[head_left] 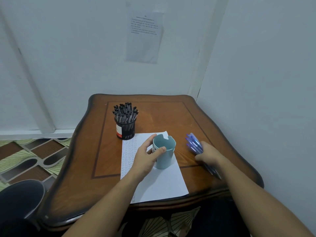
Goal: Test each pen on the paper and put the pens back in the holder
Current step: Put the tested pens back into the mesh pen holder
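A light-blue pen holder (166, 154) stands empty on a white sheet of paper (159, 183) near the middle of the table. My left hand (147, 156) grips the holder from the left, thumb on its rim and fingers round the far side. My right hand (207, 154) holds a bundle of several blue pens (194, 142) to the right of the holder, their blue caps pointing away from me and their tips sticking out behind the hand. Rows of small written marks cover the paper's left strip.
A black mesh holder (125, 128) full of black-capped pens stands at the paper's far left corner. The wooden table (171, 117) sits in a corner of white walls, with a printed sheet taped above. A dark chair (20, 199) is at the lower left.
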